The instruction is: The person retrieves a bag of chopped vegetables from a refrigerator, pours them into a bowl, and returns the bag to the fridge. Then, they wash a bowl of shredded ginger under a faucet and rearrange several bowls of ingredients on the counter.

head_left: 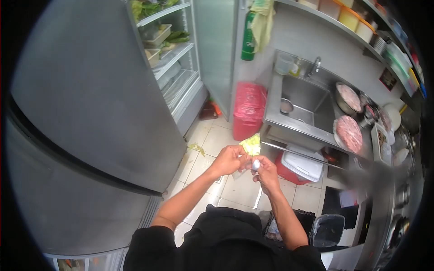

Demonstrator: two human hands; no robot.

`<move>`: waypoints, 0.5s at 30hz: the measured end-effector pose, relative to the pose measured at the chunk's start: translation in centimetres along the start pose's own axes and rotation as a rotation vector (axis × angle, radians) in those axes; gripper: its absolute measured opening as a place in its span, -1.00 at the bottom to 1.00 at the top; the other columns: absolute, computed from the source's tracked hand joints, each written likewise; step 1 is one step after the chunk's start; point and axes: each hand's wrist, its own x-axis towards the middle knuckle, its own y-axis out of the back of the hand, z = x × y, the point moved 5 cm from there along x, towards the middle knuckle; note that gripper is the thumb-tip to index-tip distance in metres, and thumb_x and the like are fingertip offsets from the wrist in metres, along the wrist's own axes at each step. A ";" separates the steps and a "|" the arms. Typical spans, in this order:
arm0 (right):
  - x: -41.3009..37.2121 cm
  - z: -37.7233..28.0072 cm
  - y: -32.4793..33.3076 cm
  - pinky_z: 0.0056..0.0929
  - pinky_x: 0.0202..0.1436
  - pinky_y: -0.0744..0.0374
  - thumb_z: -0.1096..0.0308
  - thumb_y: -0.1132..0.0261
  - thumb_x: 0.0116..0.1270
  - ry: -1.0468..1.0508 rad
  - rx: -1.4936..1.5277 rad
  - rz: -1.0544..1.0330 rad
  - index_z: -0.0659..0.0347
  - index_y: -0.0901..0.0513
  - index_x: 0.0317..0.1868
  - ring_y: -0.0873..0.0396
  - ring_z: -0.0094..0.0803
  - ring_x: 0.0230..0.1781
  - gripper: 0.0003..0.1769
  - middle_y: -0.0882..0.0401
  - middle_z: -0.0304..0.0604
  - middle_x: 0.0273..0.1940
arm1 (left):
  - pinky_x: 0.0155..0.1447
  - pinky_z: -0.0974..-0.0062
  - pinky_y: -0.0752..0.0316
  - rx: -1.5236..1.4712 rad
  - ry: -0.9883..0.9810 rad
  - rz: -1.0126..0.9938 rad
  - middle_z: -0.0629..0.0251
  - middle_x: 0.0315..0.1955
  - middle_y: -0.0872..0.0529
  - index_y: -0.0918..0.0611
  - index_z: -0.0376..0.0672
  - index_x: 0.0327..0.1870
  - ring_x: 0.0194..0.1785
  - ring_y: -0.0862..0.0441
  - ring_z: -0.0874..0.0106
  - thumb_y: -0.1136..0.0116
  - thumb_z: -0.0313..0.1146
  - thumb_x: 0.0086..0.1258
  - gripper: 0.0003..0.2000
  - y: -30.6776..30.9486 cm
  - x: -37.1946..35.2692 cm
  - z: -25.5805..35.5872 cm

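Observation:
A small clear plastic bag (251, 145) with pale yellow-green pieces in it is held up in front of the body, over the tiled floor. The fingers of my left hand (230, 161) pinch the bag's gathered neck just below its contents. My right hand (266, 174) is closed at the same neck, close against the left fingertips. Something small and white (256, 164) shows at the right thumb; I cannot make out what it is. Loose clear plastic hangs below the fingers.
An open fridge (178, 86) with greens stands ahead left, beside a large grey door (90, 90). Ahead are a red bin (248, 108) and a steel sink (307, 97). Trays of pink meat (348, 133) lie right. A red cooler (300, 166) sits under the counter.

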 end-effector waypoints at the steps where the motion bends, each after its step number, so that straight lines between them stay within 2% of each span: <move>1: -0.1 1.6 0.2 -0.64 -0.57 -0.47 0.39 -0.21 0.41 0.023 0.009 0.090 0.27 -0.47 0.17 -0.47 -0.60 -0.53 -0.64 -0.64 -0.19 -0.30 | -0.46 0.54 -0.45 0.061 -0.019 0.121 0.31 -0.59 -0.66 -0.61 -0.32 -0.36 -0.54 -0.55 0.58 -0.21 -0.40 0.38 -0.84 -0.7 -1.4 -0.8; 2: 1.8 2.1 -1.1 -0.64 -0.57 -0.47 0.39 -0.21 0.41 0.017 0.013 0.075 0.27 -0.47 0.17 -0.47 -0.60 -0.53 -0.64 -0.64 -0.19 -0.30 | -0.46 0.54 -0.45 0.066 -0.013 0.136 0.31 -0.59 -0.66 -0.61 -0.32 -0.36 -0.54 -0.55 0.58 -0.21 -0.40 0.38 -0.84 0.3 -1.1 -1.0; 4: 4.9 2.9 -2.4 -0.65 -0.64 -0.46 0.32 -0.23 0.43 0.009 -0.087 0.156 0.26 -0.26 0.37 -0.45 -0.63 -0.53 -0.42 -0.63 -0.18 -0.31 | -0.40 0.46 -0.49 0.425 -0.143 0.355 0.24 -0.60 -0.67 -0.65 -0.31 -0.32 -0.55 -0.57 0.49 -0.27 -0.38 0.30 -0.84 2.7 -0.8 -0.4; 5: 5.9 2.9 -3.3 -0.62 -0.51 -0.52 0.41 -0.20 0.41 -0.111 -0.097 0.079 0.25 -0.08 0.48 -0.51 -0.60 -0.43 -0.29 -0.61 -0.20 -0.27 | -0.28 0.36 -0.52 0.462 -0.013 0.344 0.12 -0.50 -0.69 -0.68 -0.29 -0.30 -0.46 -0.63 0.32 -0.33 -0.33 0.21 -0.80 3.4 -0.6 -0.4; 6: 7.3 3.6 -3.3 -0.62 -0.51 -0.52 0.41 -0.20 0.41 -0.115 -0.095 0.068 0.25 -0.08 0.48 -0.51 -0.60 -0.43 -0.29 -0.61 -0.20 -0.27 | -0.28 0.36 -0.52 0.465 -0.007 0.353 0.12 -0.50 -0.69 -0.68 -0.29 -0.30 -0.46 -0.63 0.32 -0.33 -0.33 0.21 -0.80 4.2 -0.1 -1.1; 8: 9.8 5.5 -3.8 -0.61 -0.33 -0.55 0.55 -0.16 0.34 -0.166 0.259 -0.003 0.23 0.01 0.53 -0.54 -0.57 -0.30 -0.20 -0.59 -0.18 -0.16 | -0.22 0.30 -0.52 0.592 -0.305 0.445 0.06 -0.38 -0.69 -0.68 -0.31 -0.27 -0.34 -0.64 0.17 -0.37 -0.30 0.15 -0.75 4.8 0.2 -1.5; 9: 11.0 5.6 -4.6 -0.58 -0.14 -0.54 0.65 -0.12 0.26 -0.180 0.433 0.035 0.19 0.07 0.55 -0.54 -0.52 -0.18 -0.12 -0.55 -0.13 -0.03 | -0.08 0.24 -0.47 0.603 -0.209 0.430 0.09 -0.24 -0.67 -0.68 -0.28 -0.24 -0.15 -0.61 0.12 -0.41 -0.30 0.04 -0.70 5.3 0.9 -2.5; 10: 12.4 6.0 -5.1 -0.58 -0.14 -0.54 0.65 -0.12 0.26 -0.190 0.435 0.026 0.19 0.07 0.55 -0.54 -0.52 -0.18 -0.12 -0.55 -0.13 -0.03 | -0.08 0.24 -0.47 0.607 -0.199 0.439 0.09 -0.24 -0.67 -0.68 -0.28 -0.24 -0.15 -0.61 0.12 -0.41 -0.30 0.04 -0.70 5.8 1.7 -3.3; 12: 15.2 7.5 -5.5 -0.41 0.06 -0.57 0.65 -0.05 0.28 -0.282 0.408 0.107 0.17 -0.03 0.53 -0.57 -0.39 -0.03 -0.20 -0.50 -0.13 0.10 | 0.05 0.13 -0.37 0.795 -0.271 0.666 0.15 -0.19 -0.64 -0.66 -0.22 -0.21 -0.04 -0.55 0.12 -0.37 -0.31 -0.01 -0.68 7.2 3.3 -4.1; 13: 17.5 8.5 -5.9 -0.33 0.07 -0.57 0.66 -0.04 0.28 -0.293 0.567 0.162 0.12 -0.05 0.53 -0.56 -0.33 -0.07 -0.20 -0.49 -0.11 0.04 | 0.08 0.16 -0.30 0.812 -0.282 0.735 0.18 -0.11 -0.61 -0.65 -0.20 -0.20 -0.01 -0.50 0.15 -0.36 -0.31 -0.02 -0.67 8.2 4.4 -5.5; 15: 22.0 11.2 -6.5 -0.30 0.04 -0.58 0.67 -0.04 0.28 -0.353 0.592 0.165 0.12 -0.07 0.52 -0.55 -0.31 -0.08 -0.21 -0.49 -0.10 0.02 | 0.08 0.17 -0.29 0.839 -0.233 0.820 0.17 -0.07 -0.59 -0.64 -0.21 -0.22 -0.01 -0.50 0.15 -0.35 -0.30 -0.01 -0.68 10.1 7.1 -9.0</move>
